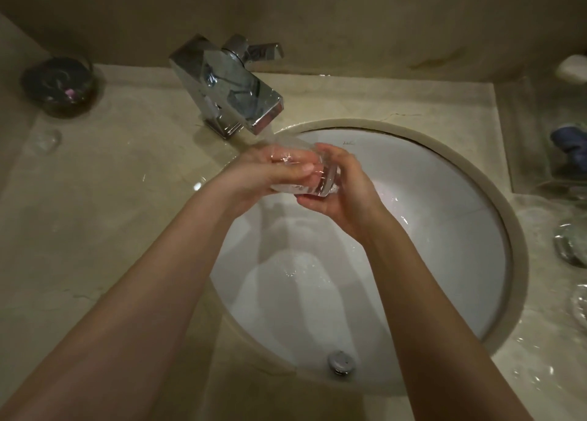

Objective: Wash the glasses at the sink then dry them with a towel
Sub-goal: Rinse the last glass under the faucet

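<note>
two hands work on one clear glass (pixel 305 172), which lies tilted almost on its side above the white sink (pixel 444 230), just under the spout of the chrome tap (pixel 235 93). water runs from the spout onto the upper part of the glass. the left hand (pixel 270 172) has its fingers curled round the mouth end, and the right hand (pixel 336 195) cups and grips the thick base from below, so both hands are closed on the glass.

the step in hand is, i judge, the rinsing. to do it well, the glass should be turned slowly under the stream, so that water reaches all of the wall and also the inside. the right hand should keep the firm hold on the heavy base, because wet glass is slippery, while the left fingers rub along the rim. it is better to keep the glass low over the basin and away from the hard edge of the tap; a knock there could chip it.

more clear glassware seems to stand on the wet desk (pixel 95 198) at the far right (pixel 571 245), but it is blurred. a dark bowl (pixel 58 85) stands at the back left. no towel is in view.
</note>
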`<state>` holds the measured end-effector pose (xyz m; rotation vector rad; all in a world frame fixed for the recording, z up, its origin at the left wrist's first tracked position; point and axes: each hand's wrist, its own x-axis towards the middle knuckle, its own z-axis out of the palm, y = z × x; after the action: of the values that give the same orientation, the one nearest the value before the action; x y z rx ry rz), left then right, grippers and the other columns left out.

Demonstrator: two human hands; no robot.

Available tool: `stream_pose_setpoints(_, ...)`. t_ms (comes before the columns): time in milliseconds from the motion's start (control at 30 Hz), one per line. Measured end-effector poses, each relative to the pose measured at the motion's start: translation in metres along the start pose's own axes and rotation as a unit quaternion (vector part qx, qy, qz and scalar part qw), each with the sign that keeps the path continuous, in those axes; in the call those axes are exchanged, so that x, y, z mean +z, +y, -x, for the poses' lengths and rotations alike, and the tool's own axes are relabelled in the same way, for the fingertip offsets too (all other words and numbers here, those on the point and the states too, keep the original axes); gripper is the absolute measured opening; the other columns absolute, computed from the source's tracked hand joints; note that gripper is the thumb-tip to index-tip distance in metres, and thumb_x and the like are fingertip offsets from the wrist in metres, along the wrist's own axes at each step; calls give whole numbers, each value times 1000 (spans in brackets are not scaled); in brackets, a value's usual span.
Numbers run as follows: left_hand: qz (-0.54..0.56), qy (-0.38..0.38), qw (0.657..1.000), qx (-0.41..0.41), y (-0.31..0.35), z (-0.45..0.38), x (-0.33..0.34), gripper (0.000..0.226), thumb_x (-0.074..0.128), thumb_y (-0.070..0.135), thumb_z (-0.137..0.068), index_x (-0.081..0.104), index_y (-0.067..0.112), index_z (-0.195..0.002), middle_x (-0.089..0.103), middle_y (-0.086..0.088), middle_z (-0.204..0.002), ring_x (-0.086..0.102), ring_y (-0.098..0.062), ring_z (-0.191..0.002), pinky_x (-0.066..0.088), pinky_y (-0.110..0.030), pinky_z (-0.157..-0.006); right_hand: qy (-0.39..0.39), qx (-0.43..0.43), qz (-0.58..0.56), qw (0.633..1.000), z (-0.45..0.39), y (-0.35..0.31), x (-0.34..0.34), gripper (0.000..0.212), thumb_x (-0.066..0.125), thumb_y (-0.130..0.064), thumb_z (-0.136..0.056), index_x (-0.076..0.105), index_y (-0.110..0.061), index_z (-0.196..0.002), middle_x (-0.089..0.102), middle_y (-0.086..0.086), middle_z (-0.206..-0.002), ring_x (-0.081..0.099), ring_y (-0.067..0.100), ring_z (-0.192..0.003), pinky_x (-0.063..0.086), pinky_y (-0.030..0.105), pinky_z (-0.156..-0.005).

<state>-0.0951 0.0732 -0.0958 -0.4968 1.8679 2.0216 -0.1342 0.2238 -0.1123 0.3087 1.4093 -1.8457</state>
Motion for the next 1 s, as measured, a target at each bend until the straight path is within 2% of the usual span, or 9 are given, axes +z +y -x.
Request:
stream_pose_setpoints(100,-36,0,999,-3,0,-1,2,22,72,4,-78,73,13,-98,76,-5,-91,73,-15,-86,55,-19,-75,43,51,68,995,-5,1,3,58,24,-60,-99,65,-20,-106,68,8,-92,65,18,-76,55,26,-54)
stream_pose_setpoints(200,-14,27,999,17,-3,-3,-1,28,78,3,-69,72,12,-96,76,-3,-89,72,-14,-85,55,-21,-77,48,20,34,998,-7,6,8,46,36,-44,-102,60,-7,-115,57,16,-91,54,19,-66,50,23,-50)
stream_pose_setpoints(333,15,130,988,78,-12,-5,4,36,90,10,-53,73,17,-84,73,4,-88,70,-13,-89,54,-28,-86,78,-15,-115,990,-4,14,15,33,38,-37,-102,57,-12,-92,57,9,-69,52,16,-52,45,21,-46)
stream_pose_setpoints(400,43,188,976,100,-16,-5,18,43,90,13,-57,72,16,-97,71,1,-101,69,-16,-99,53,-29,-93,102,10,-180,978,-1,19,20,35,38,-41,-101,56,-12,-92,54,8,-67,52,13,-44,43,18,-41)
stream_pose_setpoints(467,118,216,965,96,-21,-8,30,55,85,8,-64,62,10,-114,70,-6,-107,70,-20,-97,57,-29,-84,98,33,-212,972,0,26,27,42,37,-44,-100,59,-9,-93,58,10,-70,54,16,-47,44,18,-40)
stream_pose_setpoints(600,172,259,947,84,-33,-16,36,70,86,34,-55,59,17,-118,68,-10,-115,70,-26,-98,58,-39,-81,201,-46,-78,975,-5,44,40,34,41,-46,-98,58,-17,-104,67,2,-92,66,13,-79,57,30,-68)
stream_pose_setpoints(700,137,270,949,84,-40,-15,35,61,84,30,-68,56,23,-121,67,-5,-118,71,-18,-95,58,-31,-76,265,-163,28,950,-3,47,47,24,43,-40,-99,52,-19,-107,62,-5,-91,62,2,-77,52,17,-71)
stream_pose_setpoints(900,35,314,938,145,-46,-9,21,70,78,53,-56,53,30,-117,63,5,-119,64,-11,-107,54,-34,-93,204,-196,133,950,-11,46,51,27,38,-52,-97,52,-30,-88,62,-25,-62,60,-7,-66,51,27,-75)
stream_pose_setpoints(1000,50,328,929,162,-47,-10,24,59,68,61,-60,59,27,-107,69,9,-100,68,-8,-95,54,-26,-83,176,-196,151,953,-13,43,56,40,38,-64,-90,51,-28,-100,62,-15,-74,63,0,-73,53,29,-76)
